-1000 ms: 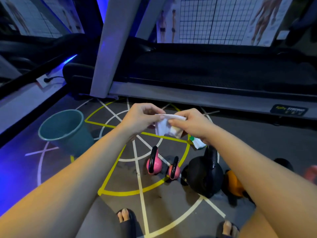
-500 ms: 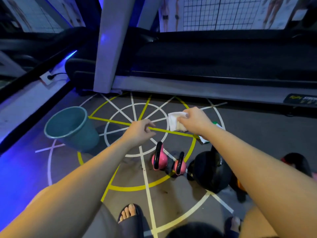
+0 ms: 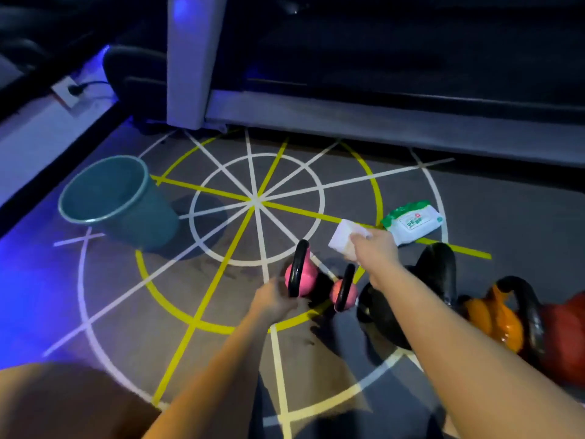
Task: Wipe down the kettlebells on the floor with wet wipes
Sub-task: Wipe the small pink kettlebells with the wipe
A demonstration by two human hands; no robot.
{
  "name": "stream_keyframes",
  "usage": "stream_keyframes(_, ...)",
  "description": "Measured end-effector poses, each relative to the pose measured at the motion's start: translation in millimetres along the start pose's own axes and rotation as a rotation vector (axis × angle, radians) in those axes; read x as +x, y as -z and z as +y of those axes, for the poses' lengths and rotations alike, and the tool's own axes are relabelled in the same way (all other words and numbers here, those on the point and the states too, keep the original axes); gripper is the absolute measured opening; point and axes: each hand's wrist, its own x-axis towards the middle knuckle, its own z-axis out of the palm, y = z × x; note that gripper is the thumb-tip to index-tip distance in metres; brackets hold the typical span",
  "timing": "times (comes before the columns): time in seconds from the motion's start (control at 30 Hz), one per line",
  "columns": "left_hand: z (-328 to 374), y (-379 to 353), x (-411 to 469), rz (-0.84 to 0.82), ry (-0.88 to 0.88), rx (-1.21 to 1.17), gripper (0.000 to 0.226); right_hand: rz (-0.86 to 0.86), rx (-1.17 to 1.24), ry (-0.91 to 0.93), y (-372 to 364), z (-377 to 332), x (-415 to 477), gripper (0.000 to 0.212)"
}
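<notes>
A row of kettlebells stands on the floor: a larger pink kettlebell [image 3: 305,277], a smaller pink kettlebell [image 3: 344,291], a big black kettlebell [image 3: 387,312], an orange kettlebell [image 3: 501,321] and a red kettlebell [image 3: 566,327] at the right edge. My right hand [image 3: 375,248] pinches a folded white wet wipe [image 3: 343,237] above the pink pair. My left hand [image 3: 275,299] is down at the lower end of the larger pink kettlebell's black handle. It is blurred, so its grip is unclear.
A pack of wet wipes [image 3: 411,221] lies on the floor behind the black kettlebell. A teal bin [image 3: 117,201] stands to the left on the marked floor. A treadmill [image 3: 380,122] runs across the back. My knee fills the lower left corner.
My left hand let go of the wipe and dropped to the larger pink kettlebell's handle. My right hand, still holding the wipe, came lower. The view tilted down towards the floor.
</notes>
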Motion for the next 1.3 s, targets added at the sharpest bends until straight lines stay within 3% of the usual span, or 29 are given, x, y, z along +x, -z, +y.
stream_keyframes(0.13, -22, -38, 26, 0.098, 0.047, -0.199, 0.035, -0.044, -0.234, 0.124, -22, 33, 9, 0.03)
stream_keyframes(0.27, -27, -62, 42, 0.179, 0.026, -0.329, 0.02, 0.027, -0.098, 0.028, -35, 53, 15, 0.025)
stream_keyframes(0.4, -30, -69, 43, 0.261, 0.03, -0.367, 0.012, -0.027, -0.111, 0.012, -34, 72, 1, 0.023)
stream_keyframes(0.63, -64, -36, 13, 0.17, -0.099, -0.07, 0.025, -0.039, -0.17, 0.052, -30, 84, -18, 0.022)
stream_keyframes(0.73, -91, -23, 1, 0.122, -0.147, 0.054, 0.009, -0.105, -0.236, 0.075, -35, 81, -34, 0.024)
stream_keyframes(0.83, -111, -15, -10, 0.1, -0.19, 0.117, 0.009, -0.173, -0.225, 0.07, -42, 84, -46, 0.024)
stream_keyframes(1.07, -137, -17, -26, 0.176, -0.119, 0.059, 0.026, -0.203, -0.391, 0.08, -67, 108, -76, 0.021)
stream_keyframes(1.17, -139, -9, -26, 0.252, -0.084, -0.028, 0.035, -0.195, -0.328, 0.02, -71, 123, -83, 0.021)
stream_keyframes(1.3, -139, -9, -21, 0.276, -0.098, 0.026, 0.031, -0.168, -0.242, -0.045, -74, 138, -87, 0.026)
